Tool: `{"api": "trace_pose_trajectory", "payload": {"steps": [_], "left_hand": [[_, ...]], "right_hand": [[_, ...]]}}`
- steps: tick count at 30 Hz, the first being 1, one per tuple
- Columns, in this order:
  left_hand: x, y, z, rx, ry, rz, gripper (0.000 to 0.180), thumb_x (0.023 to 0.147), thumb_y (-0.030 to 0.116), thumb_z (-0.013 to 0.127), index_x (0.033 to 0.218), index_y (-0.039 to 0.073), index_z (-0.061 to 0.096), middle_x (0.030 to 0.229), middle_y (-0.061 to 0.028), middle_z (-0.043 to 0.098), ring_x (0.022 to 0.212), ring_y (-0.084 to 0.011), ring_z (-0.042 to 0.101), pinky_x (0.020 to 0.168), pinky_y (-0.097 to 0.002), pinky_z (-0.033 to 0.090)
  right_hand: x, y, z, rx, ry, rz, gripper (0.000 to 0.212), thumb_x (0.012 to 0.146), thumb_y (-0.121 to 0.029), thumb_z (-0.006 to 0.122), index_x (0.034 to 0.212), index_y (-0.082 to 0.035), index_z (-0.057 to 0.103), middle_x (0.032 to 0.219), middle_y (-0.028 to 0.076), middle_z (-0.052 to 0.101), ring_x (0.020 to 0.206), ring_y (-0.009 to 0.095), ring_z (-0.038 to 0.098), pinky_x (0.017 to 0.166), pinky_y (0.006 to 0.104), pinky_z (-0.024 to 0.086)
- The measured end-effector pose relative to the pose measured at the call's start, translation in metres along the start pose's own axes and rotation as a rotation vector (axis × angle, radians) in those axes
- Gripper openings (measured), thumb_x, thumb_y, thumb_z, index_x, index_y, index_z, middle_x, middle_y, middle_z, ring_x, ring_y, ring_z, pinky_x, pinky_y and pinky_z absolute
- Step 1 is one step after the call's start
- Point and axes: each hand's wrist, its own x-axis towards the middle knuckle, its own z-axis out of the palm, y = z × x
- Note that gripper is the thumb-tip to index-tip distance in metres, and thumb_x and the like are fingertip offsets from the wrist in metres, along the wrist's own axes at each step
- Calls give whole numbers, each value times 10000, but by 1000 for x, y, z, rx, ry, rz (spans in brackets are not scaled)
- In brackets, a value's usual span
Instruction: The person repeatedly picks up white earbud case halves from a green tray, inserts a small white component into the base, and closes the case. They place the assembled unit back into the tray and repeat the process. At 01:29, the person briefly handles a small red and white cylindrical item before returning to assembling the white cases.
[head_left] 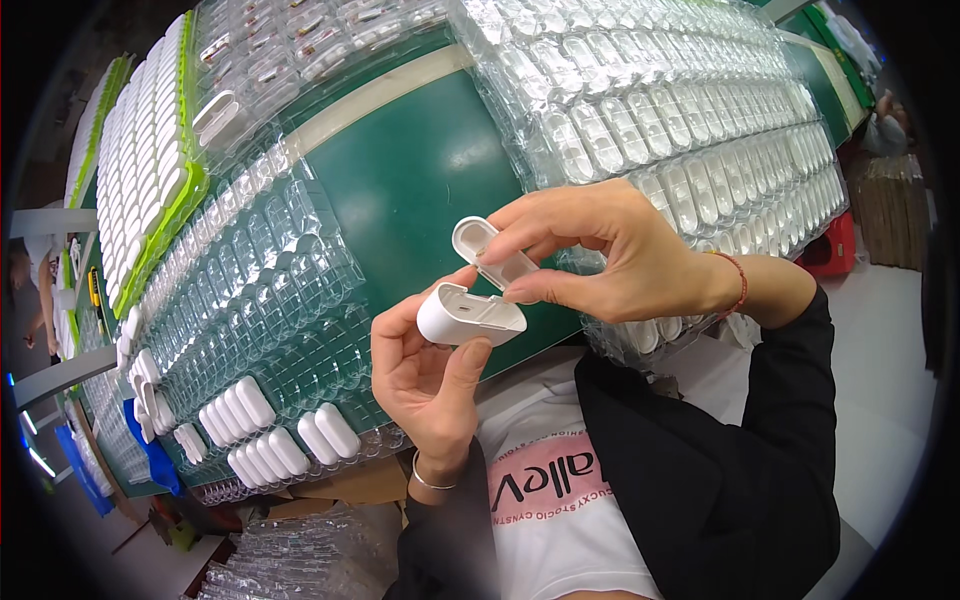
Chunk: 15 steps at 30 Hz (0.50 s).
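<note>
My left hand (425, 385) holds a white, rounded earbud-case body (455, 325) between thumb and fingers. Its hollow opening faces up, and a small slot shows inside. Just above it, my right hand (630, 250) pinches a white oval case lid (472, 237) with a raised rim and a hollow inside. The lid's lower edge is close to the body's rim; I cannot tell whether the two are joined. Part of the lid is hidden behind my right fingers.
Transparent trays with white oval shells (690, 120) fill the right of the green table (410, 160). A transparent moulded tray (250, 270) lies left, with several closed white pieces (268, 458) at its near end. Lime-edged racks of white parts (150, 170) stand farther left.
</note>
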Motion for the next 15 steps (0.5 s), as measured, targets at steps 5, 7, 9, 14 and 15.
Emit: {"api": "trace_pose_trajectory", "payload": {"steps": [5, 7, 9, 14, 15], "left_hand": [[-1, -1, 1, 14, -5, 9, 445, 851, 70, 681, 1213, -47, 450, 1247, -267, 558, 1117, -231, 592, 945, -362, 490], [-1, -1, 1, 24, -7, 7, 440, 863, 80, 663, 1225, -52, 449, 1248, -259, 552, 1107, -223, 592, 942, -358, 486], [1, -1, 1, 14, 0, -3, 433, 871, 81, 654, 1227, -54, 449, 1224, -244, 563, 1100, -216, 590, 944, -355, 480], [0, -1, -4, -75, 14, -98, 418, 890, 82, 635, 1235, -62, 449, 1143, -167, 582, 1062, -187, 586, 936, -339, 474], [-1, -1, -5, -84, -6, -133, 417, 893, 84, 634, 1236, -64, 449, 1129, -152, 583, 1055, -181, 585, 932, -335, 474]], "right_hand": [[1, -3, 1, -14, -3, 9, 264, 789, 7, 707, 1049, -20, 676, 1054, 120, 684, 947, 207, 676, 825, 322, 577], [1, -1, 0, -20, -3, 5, 265, 784, 11, 716, 1046, -26, 687, 1075, 128, 678, 932, 198, 676, 807, 308, 573], [3, 0, 1, -29, -5, 3, 267, 777, 20, 730, 1038, -36, 708, 1116, 145, 667, 910, 179, 675, 778, 283, 565], [3, 1, 2, -138, 41, -98, 258, 770, 45, 719, 1016, -33, 708, 1068, 123, 665, 847, 203, 680, 710, 271, 559], [4, 1, 2, -188, 46, -152, 256, 768, 50, 717, 1011, -31, 706, 1049, 119, 664, 831, 211, 680, 694, 268, 557]]}}
